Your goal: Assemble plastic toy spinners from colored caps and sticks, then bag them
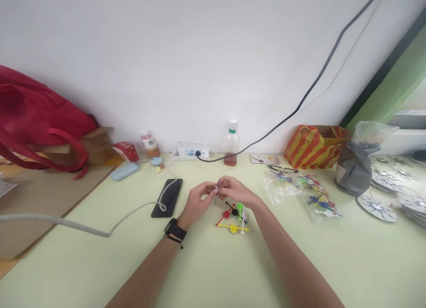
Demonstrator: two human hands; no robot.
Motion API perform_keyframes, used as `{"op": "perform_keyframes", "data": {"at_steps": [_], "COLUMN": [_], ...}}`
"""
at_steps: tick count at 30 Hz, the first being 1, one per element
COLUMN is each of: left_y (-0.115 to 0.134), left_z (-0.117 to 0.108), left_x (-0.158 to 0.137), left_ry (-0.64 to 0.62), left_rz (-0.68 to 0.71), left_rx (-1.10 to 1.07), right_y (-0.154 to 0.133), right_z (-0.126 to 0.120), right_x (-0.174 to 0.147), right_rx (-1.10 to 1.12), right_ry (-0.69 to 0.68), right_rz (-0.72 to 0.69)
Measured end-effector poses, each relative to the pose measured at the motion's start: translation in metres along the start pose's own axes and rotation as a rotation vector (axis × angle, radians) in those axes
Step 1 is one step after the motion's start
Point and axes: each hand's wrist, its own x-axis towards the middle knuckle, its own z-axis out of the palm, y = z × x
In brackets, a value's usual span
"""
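My left hand [199,199] and my right hand [234,191] meet above the table, fingertips pinched together. Between them is a thin purple arrow spinner [218,184], held upright; its middle is mostly covered by the fingers. Just below the hands lies a small group of plastic arrow spinners: a red one [226,214], a black one [234,212], a green one [240,209], a yellow one [233,228] and a white one [243,219]. A black watch is on my left wrist.
A black phone [167,199] with a grey cable lies left of the hands. Behind stand a power strip [189,152] and a bottle [231,144]. Plastic bags of coloured spinners [282,183], a striped bag [309,146], a grey bag [353,170] and round discs [376,207] are on the right.
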Motion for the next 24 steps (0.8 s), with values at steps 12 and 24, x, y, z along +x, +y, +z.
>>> {"op": "perform_keyframes", "data": {"at_steps": [12, 24], "left_y": [-0.002, -0.035], "left_z": [0.005, -0.007], "left_x": [-0.004, 0.002], "left_ry": [-0.016, 0.131], "left_rz": [-0.002, 0.054], "left_rx": [0.063, 0.478], "right_y": [0.005, -0.025], "right_z": [-0.015, -0.008], "right_x": [0.001, -0.023], "right_rx": [-0.699, -0.939], "right_ry": [0.175, -0.265], "right_rz": [-0.017, 0.069]}}
